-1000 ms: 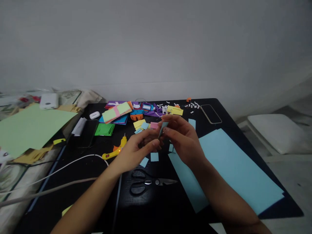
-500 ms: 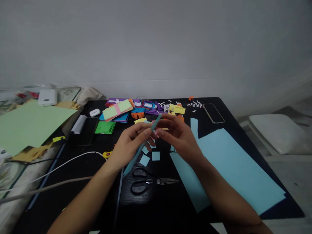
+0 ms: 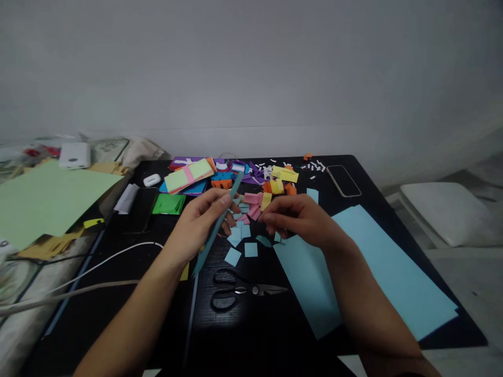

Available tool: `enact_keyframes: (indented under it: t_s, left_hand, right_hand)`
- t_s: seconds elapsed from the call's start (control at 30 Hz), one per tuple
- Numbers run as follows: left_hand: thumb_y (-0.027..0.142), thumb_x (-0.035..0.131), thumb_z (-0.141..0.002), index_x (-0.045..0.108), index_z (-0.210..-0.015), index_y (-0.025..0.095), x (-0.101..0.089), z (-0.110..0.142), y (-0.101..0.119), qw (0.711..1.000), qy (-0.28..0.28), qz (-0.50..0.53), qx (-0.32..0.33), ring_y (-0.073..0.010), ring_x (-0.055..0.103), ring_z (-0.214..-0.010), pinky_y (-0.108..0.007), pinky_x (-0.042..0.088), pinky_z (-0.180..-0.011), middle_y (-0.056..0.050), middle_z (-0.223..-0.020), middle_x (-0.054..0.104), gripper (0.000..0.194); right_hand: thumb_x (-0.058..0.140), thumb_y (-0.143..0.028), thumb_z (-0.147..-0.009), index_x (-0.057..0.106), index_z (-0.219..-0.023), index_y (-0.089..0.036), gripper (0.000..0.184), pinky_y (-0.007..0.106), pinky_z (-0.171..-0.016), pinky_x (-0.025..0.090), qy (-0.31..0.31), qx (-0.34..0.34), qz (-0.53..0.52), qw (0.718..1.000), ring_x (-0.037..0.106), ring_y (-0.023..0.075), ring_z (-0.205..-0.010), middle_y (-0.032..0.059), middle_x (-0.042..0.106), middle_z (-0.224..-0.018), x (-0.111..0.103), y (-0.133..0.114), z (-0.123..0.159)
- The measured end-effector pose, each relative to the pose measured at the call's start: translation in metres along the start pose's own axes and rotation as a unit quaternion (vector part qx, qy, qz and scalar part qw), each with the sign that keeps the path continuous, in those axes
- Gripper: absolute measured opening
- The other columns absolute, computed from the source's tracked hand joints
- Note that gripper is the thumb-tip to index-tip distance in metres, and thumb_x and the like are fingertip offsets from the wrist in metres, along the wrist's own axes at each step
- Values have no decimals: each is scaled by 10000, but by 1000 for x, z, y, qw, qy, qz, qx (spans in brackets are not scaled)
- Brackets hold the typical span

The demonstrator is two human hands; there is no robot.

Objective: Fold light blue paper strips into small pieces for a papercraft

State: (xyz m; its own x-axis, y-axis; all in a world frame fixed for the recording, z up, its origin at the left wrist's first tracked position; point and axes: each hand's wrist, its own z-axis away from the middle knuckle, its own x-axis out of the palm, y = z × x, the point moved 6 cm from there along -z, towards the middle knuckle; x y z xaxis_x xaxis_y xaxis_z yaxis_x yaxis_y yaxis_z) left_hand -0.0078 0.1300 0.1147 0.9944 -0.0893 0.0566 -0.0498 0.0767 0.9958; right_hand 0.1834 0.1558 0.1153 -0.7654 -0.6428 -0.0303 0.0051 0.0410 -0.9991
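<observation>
My left hand (image 3: 206,214) is closed on a long light-blue paper strip (image 3: 216,230), pinched between thumb and fingers and tilted, its upper end pointing away from me. My right hand (image 3: 296,217) is off to the right, apart from the strip, thumb and fingers pressed together; whether anything is between them is hidden. Just below its fingertips is a small curled blue paper piece (image 3: 263,241). Several light-blue paper squares (image 3: 251,250) lie between the hands. Pink paper pieces (image 3: 253,198) lie behind them. Nearer me are black-handled scissors (image 3: 239,290), blades pointing right.
Large light-blue sheets (image 3: 385,251) cover the table's right side, with a phone (image 3: 343,180) behind. Banded coloured paper (image 3: 189,177), green paper (image 3: 168,203) and white scraps (image 3: 314,166) lie toward the wall. A white cable (image 3: 110,259) crosses the left side.
My right hand has come away from the strip, moving right and slightly down, its fingers drawn together. The small curled blue piece now shows below it. My left hand and strip shifted slightly left.
</observation>
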Motion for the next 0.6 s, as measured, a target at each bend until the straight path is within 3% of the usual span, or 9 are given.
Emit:
enact_keyframes:
  t_s: [0.13, 0.27, 0.33, 0.43, 0.53, 0.6]
  left_hand:
    - [454, 704, -925, 705, -997, 180, -30, 0, 13, 991, 117, -55, 41, -126, 641, -578, -209, 496, -506, -24, -794, 724, 283]
    - [476, 724, -900, 715, -1046, 204, -49, 5, 21, 977, 199, -53, 56, -115, 640, -538, -196, 411, -408, -31, -878, 743, 309]
    - [472, 711, -910, 723, -1046, 201, -46, 6, 21, 979, 188, -51, 56, -116, 640, -534, -201, 412, -414, -33, -871, 742, 304]
    - [446, 686, -934, 729, -1000, 195, -34, 5, 19, 987, 136, -56, 65, -121, 623, -537, -215, 448, -468, -21, -776, 711, 263]
    - [445, 676, -942, 731, -953, 194, -24, 4, 17, 991, 99, -56, 68, -133, 610, -566, -232, 481, -518, -13, -729, 677, 257]
    - [454, 681, -935, 732, -936, 195, -20, 4, 16, 992, 92, -55, 69, -144, 611, -602, -242, 498, -544, -18, -748, 672, 264]
  right_hand:
    - [751, -326, -938, 799, -904, -222, 120, 266, -545, 546, 154, -100, 33, 982, 627, 114, -569, 1, 738, -730, -22, -29, 16]
    - [752, -321, -940, 813, -964, -258, 91, 420, -830, 634, 161, -129, 83, 975, 751, 221, -859, 36, 788, -882, -15, -42, 24]
    - [774, -362, -921, 814, -1032, -294, 136, 518, -1010, 581, 169, -142, 132, 966, 705, 301, -1166, 61, 777, -1147, -10, -46, 25]
    - [809, -503, -866, 795, -1148, -356, 318, 604, -1121, 487, 223, -169, 176, 944, 441, 403, -1489, 32, 632, -1461, -12, -50, 28]
    - [635, -639, -950, 767, -1233, -366, 415, 619, -1123, 479, 251, -164, 152, 942, 400, 416, -1518, 35, 650, -1443, -17, -49, 30]
    - [562, -632, -994, 752, -1267, -353, 434, 620, -1145, 461, 269, -157, 147, 939, 419, 394, -1511, 44, 663, -1430, -21, -47, 29]
